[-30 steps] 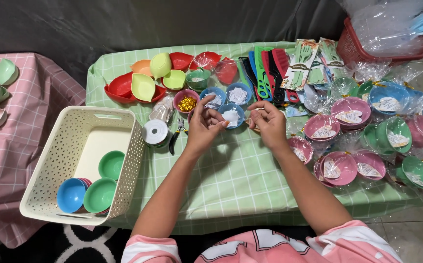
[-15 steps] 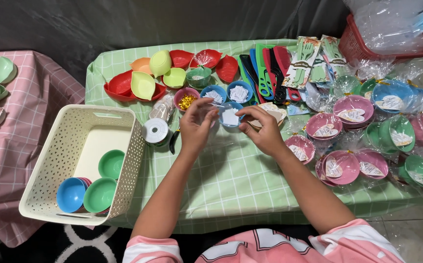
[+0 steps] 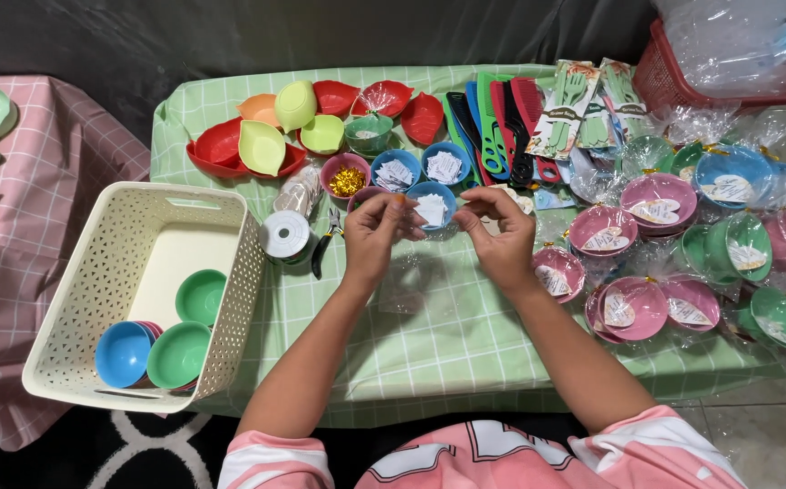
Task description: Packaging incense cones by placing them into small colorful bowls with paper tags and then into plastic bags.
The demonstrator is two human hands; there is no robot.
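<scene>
My left hand point(image 3: 373, 237) and my right hand point(image 3: 504, 243) are raised over the middle of the green checked table point(image 3: 465, 335). Each pinches one side of the top edge of a clear plastic bag point(image 3: 416, 276), which hangs between them and is hard to see against the cloth. Just behind my fingers stands a small blue bowl point(image 3: 431, 205) with white paper slips in it. Two more blue bowls with slips point(image 3: 395, 169) and a pink bowl of gold bits point(image 3: 346, 177) stand beyond it.
A cream perforated basket point(image 3: 108, 299) at the left holds blue and green bowls. A ribbon spool point(image 3: 284, 237) and pliers point(image 3: 323, 249) lie beside it. Leaf-shaped dishes point(image 3: 264, 145), combs point(image 3: 497, 127) and several wrapped bowls point(image 3: 656, 204) fill the back and right.
My hands came closer together, then parted a little. The clear bag now hangs stretched between them, lower over the cloth. The view has shifted slightly.
</scene>
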